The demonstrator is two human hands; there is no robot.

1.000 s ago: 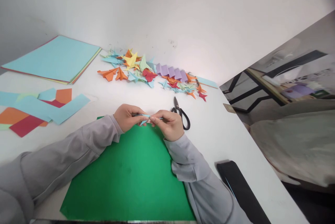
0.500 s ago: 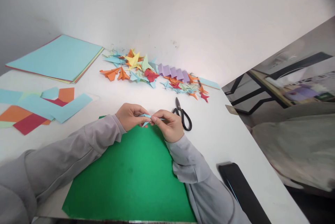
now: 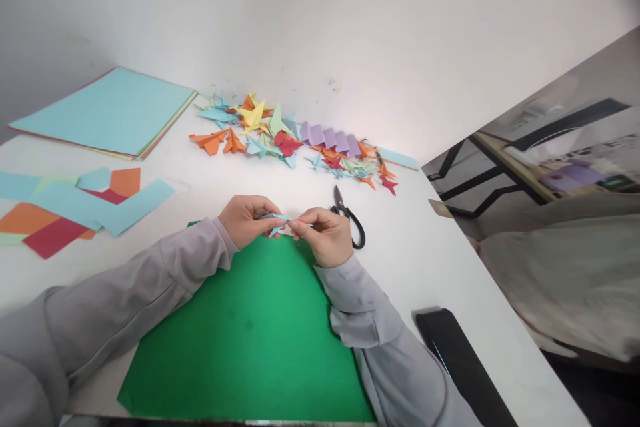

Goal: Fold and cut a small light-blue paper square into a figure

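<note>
Between my two hands is a small folded piece of light blue paper [image 3: 277, 230], partly hidden by the fingers. My left hand [image 3: 249, 220] pinches its left part between thumb and fingers. On the other side, my right hand [image 3: 325, 235] grips it with thumb and forefinger, the fingertips of both hands close together. Both hands are over the far edge of a green mat [image 3: 245, 334]. Just beyond my right hand lies a pair of black-handled scissors [image 3: 359, 234], blades pointing away.
Several folded paper figures [image 3: 255, 115] in many colours lie along the wall, beside a purple pleated paper [image 3: 330, 138]. Cut paper pieces [image 3: 65, 200] are spread at left, below a stack of coloured sheets [image 3: 110, 110]. A black flat object [image 3: 460, 360] rests at the right edge.
My hands have drawn slightly apart, and a bit more of the blue paper shows between them. The view has shifted very slightly; other things lie as before.
</note>
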